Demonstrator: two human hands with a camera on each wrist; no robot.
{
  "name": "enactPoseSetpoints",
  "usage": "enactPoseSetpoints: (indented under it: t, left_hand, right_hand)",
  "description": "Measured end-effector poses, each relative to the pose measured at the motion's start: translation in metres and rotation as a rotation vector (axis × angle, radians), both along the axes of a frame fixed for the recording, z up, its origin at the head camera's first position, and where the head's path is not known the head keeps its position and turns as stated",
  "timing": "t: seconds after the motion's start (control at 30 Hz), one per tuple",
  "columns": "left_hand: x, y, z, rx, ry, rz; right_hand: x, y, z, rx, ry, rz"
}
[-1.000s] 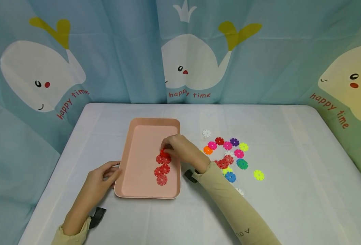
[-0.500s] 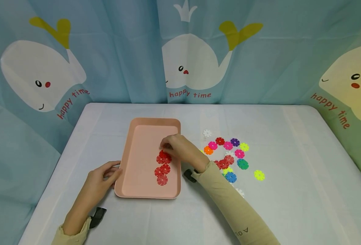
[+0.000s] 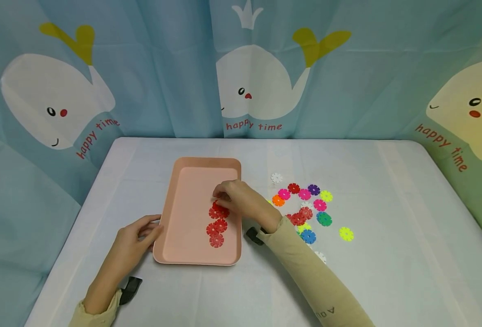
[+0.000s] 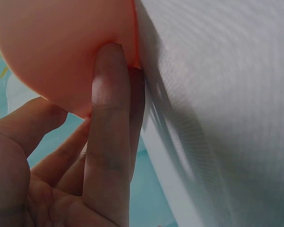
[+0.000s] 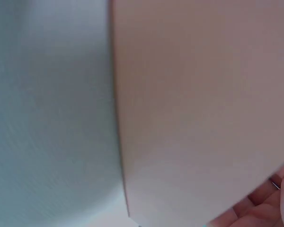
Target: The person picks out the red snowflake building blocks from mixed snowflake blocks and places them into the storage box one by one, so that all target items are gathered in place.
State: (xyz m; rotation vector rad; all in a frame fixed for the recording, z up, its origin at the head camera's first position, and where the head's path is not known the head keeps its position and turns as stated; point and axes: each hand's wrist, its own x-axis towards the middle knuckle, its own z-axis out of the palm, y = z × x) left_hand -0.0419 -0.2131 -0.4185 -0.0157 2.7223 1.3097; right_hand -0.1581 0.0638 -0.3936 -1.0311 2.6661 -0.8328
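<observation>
In the head view a pink tray (image 3: pixel 183 204) lies left of the table's middle. My left hand (image 3: pixel 132 243) grips its left side, thumb at the rim; in the left wrist view fingers (image 4: pixel 111 80) lie against the tray's outer wall. Over the tray's right half, my right hand (image 3: pixel 241 200) pinches a bright red notched plastic disc (image 3: pixel 217 205), partly hidden by the fingertips. Just below it, several red notched discs (image 3: pixel 216 240) overlap in a column on the tray floor. The right wrist view shows the tray's outer wall (image 5: pixel 194 104), with curled fingers low at the right.
Several loose notched discs lie on the white table (image 3: pixel 388 272) right of the tray, among them a green disc (image 3: pixel 324 219), a blue disc (image 3: pixel 308 236), a purple disc (image 3: pixel 313 190) and a yellow disc (image 3: pixel 346 234). A printed blue curtain (image 3: pixel 163 91) hangs behind.
My right hand has shifted very slightly left over the bright red disc, which its fingertips keep partly covered. The left hand and tray look unmoved.
</observation>
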Motion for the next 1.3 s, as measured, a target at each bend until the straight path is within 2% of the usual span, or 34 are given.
enactPoseSetpoints:
  t: [0.27, 0.6, 0.87, 1.3]
  left_hand:
    - [0.001, 0.000, 0.001, 0.003, 0.001, -0.004]
    - [0.001, 0.000, 0.002, 0.009, 0.005, -0.006]
    - [0.001, 0.000, 0.000, -0.013, 0.010, -0.008]
    - [-0.001, 0.000, 0.000, 0.005, -0.024, 0.009]
  right_hand:
    - [0.006, 0.003, 0.009, -0.006, 0.001, 0.002]
    - [0.012, 0.014, 0.013, -0.056, -0.055, 0.009]
    - [0.015, 0.023, 0.016, -0.065, -0.041, 0.002]
    - [0.023, 0.033, 0.018, -0.080, -0.022, -0.021]
